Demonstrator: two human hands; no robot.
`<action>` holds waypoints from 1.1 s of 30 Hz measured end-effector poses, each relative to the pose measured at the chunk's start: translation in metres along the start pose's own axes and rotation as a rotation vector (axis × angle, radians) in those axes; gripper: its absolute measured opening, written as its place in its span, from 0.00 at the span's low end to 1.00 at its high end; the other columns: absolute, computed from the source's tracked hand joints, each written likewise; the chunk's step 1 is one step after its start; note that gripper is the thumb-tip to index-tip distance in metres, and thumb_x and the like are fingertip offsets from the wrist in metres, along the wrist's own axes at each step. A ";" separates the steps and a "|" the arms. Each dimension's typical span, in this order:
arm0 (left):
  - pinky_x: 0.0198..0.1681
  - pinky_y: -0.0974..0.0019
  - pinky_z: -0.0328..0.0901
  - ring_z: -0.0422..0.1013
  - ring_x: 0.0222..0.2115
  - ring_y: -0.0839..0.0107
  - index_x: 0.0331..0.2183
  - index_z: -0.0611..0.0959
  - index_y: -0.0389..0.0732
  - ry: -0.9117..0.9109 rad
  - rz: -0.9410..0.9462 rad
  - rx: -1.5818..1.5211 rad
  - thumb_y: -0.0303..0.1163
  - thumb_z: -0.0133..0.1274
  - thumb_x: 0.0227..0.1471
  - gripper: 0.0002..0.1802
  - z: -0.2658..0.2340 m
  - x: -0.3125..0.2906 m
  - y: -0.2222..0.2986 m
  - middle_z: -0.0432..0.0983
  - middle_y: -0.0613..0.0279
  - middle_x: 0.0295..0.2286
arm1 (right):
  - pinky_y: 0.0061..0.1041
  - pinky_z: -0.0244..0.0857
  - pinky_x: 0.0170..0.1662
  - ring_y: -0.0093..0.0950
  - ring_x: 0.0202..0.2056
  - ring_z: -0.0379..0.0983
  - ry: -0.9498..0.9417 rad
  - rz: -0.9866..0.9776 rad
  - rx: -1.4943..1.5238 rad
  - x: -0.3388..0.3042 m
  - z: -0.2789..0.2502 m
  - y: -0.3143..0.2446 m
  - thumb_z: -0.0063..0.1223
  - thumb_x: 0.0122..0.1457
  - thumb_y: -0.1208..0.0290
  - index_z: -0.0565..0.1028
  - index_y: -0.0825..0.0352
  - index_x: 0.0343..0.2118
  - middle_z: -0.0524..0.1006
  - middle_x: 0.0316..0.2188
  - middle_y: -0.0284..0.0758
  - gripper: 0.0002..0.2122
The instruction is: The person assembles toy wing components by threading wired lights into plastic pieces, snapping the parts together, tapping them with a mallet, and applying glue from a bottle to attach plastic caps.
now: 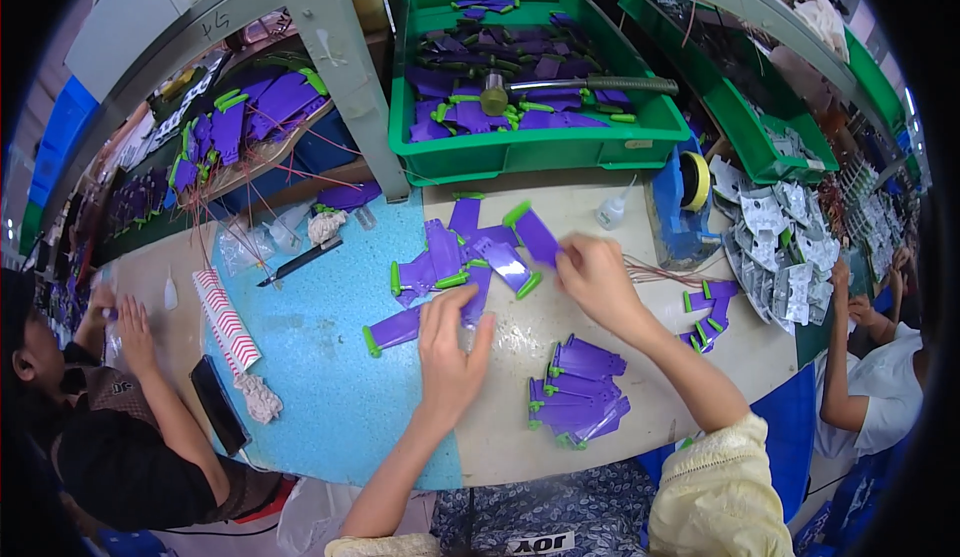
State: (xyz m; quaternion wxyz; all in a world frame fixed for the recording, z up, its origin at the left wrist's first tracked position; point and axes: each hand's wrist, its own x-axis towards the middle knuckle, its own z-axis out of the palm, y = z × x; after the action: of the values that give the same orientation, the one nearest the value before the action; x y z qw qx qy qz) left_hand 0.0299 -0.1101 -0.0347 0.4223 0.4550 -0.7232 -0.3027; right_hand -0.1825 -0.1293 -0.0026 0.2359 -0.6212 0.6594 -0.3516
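Observation:
My right hand [605, 287] pinches the lower end of a flat purple plastic piece [537, 235] with a bright green end strip, lifted beside the loose pile. My left hand [448, 362] is spread at the near edge of that pile, thumb apart from the fingers, with nothing visibly gripped; whether its fingertips touch a piece is hard to tell. The pile of purple pieces [440, 252] lies at odd angles on the table. Nearer to me, below my right wrist, sits a neater overlapping stack of purple pieces [585, 387], green ends mostly to the left.
At the back, a green bin [545, 147] of purple pieces has a hammer [494, 95] across it. A tape dispenser [680, 202], small glue bottle [610, 212] and red wires [660, 272] lie right. Left are a black knife [300, 262] and striped box [225, 317]. Co-workers sit both sides.

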 end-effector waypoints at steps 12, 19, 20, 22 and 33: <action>0.25 0.63 0.68 0.76 0.22 0.63 0.48 0.64 0.37 0.083 -0.282 -0.528 0.33 0.43 0.64 0.15 0.008 -0.017 0.048 0.78 0.53 0.25 | 0.29 0.71 0.34 0.35 0.23 0.74 0.003 -0.765 -0.215 -0.054 -0.015 -0.051 0.64 0.47 0.76 0.69 0.73 0.38 0.78 0.29 0.39 0.17; 0.23 0.57 0.62 0.72 0.19 0.59 0.56 0.65 0.38 -0.050 -0.464 -0.182 0.34 0.47 0.61 0.24 -0.024 -0.013 0.026 0.70 0.54 0.17 | 0.38 0.67 0.34 0.46 0.30 0.74 0.154 -0.232 -0.105 -0.013 0.021 -0.013 0.56 0.54 0.76 0.70 0.75 0.39 0.75 0.25 0.50 0.12; 0.23 0.58 0.62 0.72 0.19 0.60 0.53 0.69 0.38 -0.117 -0.489 -0.225 0.34 0.48 0.60 0.21 -0.029 -0.011 0.019 0.72 0.56 0.17 | 0.39 0.65 0.33 0.48 0.28 0.73 0.144 -0.250 -0.244 -0.005 0.028 0.000 0.60 0.54 0.71 0.71 0.75 0.36 0.75 0.25 0.49 0.13; 0.26 0.62 0.64 0.71 0.21 0.67 0.44 0.79 0.37 -0.128 -0.457 -0.270 0.30 0.54 0.55 0.15 -0.037 -0.005 0.024 0.75 0.59 0.23 | 0.40 0.64 0.32 0.48 0.29 0.72 -0.068 -0.116 -0.204 0.008 0.039 0.001 0.62 0.52 0.69 0.72 0.74 0.32 0.74 0.27 0.47 0.14; 0.28 0.75 0.61 0.65 0.23 0.81 0.41 0.75 0.36 -0.118 -0.508 -0.962 0.34 0.44 0.64 0.12 -0.043 -0.011 0.023 0.70 0.69 0.23 | 0.27 0.63 0.24 0.28 0.20 0.67 -0.239 -0.093 0.134 -0.072 -0.002 -0.084 0.70 0.44 0.64 0.71 0.70 0.43 0.71 0.23 0.36 0.26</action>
State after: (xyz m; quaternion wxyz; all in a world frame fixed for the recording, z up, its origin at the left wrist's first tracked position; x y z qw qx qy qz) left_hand 0.0613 -0.0930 0.0000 0.4550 0.3531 -0.3930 -0.7168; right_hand -0.1207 -0.0560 0.0530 0.3373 -0.6714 0.5720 -0.3291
